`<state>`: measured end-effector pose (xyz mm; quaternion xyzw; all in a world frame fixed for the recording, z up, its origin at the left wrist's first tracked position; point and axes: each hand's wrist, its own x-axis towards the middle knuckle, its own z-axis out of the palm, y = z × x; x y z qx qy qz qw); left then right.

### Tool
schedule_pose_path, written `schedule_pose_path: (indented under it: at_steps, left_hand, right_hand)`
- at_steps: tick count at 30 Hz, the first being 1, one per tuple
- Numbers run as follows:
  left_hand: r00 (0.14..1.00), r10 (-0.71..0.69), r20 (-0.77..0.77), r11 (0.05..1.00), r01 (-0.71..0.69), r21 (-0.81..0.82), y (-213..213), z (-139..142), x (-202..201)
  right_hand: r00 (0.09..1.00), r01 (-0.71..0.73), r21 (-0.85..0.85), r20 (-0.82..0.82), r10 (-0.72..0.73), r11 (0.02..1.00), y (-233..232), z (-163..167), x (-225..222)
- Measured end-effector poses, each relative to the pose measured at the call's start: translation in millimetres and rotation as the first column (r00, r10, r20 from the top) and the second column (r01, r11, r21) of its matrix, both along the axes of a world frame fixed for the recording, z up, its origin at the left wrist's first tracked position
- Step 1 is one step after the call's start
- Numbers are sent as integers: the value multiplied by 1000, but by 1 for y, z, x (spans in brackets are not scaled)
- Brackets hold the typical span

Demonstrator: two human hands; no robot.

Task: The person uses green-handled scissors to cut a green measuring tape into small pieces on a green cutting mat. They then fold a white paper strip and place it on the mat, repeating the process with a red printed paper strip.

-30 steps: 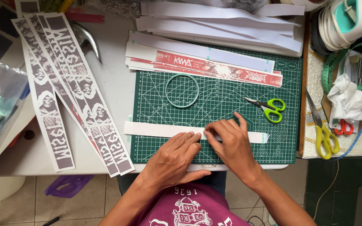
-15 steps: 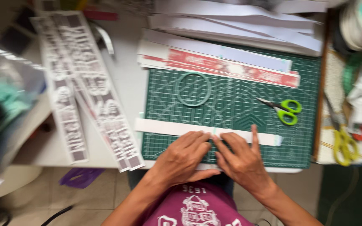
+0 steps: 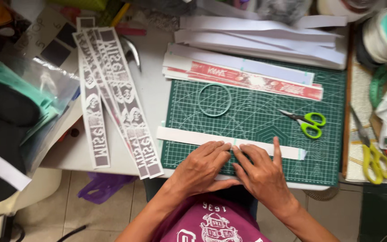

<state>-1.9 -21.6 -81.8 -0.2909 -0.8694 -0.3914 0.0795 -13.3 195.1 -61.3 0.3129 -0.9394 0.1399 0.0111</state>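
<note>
White paper strip (image 3: 189,137) lies flat across the near part of your green cutting mat (image 3: 265,116), running from just past the mat's left edge toward the right, with a small pale green tape tab at its right end. From the head camera, your left hand (image 3: 202,166) rests palm down on the strip's middle, fingers spread flat and pressing rather than clamped on anything. Your right hand (image 3: 260,172) sits just beside it, touching it at the fingertips, also flat on the strip, its index finger stretched up across the paper; neither grip is closed around the strip. Farther up the mat lie a pale green ring (image 3: 214,99) and green-handled scissors (image 3: 307,122), well apart from your hands. Red printed strips (image 3: 256,80) lie along the mat's far edge, with a stack of white strips (image 3: 265,40) beyond them. Grey printed strips (image 3: 117,103) lie diagonally on the desk (image 3: 153,89) to the left. Yellow-handled scissors (image 3: 372,157) rest to the right of the mat.
</note>
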Motion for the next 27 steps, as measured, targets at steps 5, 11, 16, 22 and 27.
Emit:
schedule_pose_path:
  at_steps: [5,11,16,22,27]
  left_hand:
    - [1000,-26,-13,998,25,-63,3,1,-1]
    - [999,-9,-50,993,3,-122,10,4,1]
    - [999,18,-41,995,-22,-99,23,0,3]
    - [997,-8,-73,999,4,-48,43,-2,15]
    - [989,18,-145,996,-31,-82,30,-8,29]
  right_hand:
    - [984,103,-198,162,-71,975,41,1,0]
    - [986,149,-20,-74,-150,989,78,-3,11]
    - [983,162,70,-102,-155,984,89,-17,22]
    - [955,277,127,-141,-259,952,123,-21,25]
    - [933,351,84,-121,-340,933,139,-15,25]
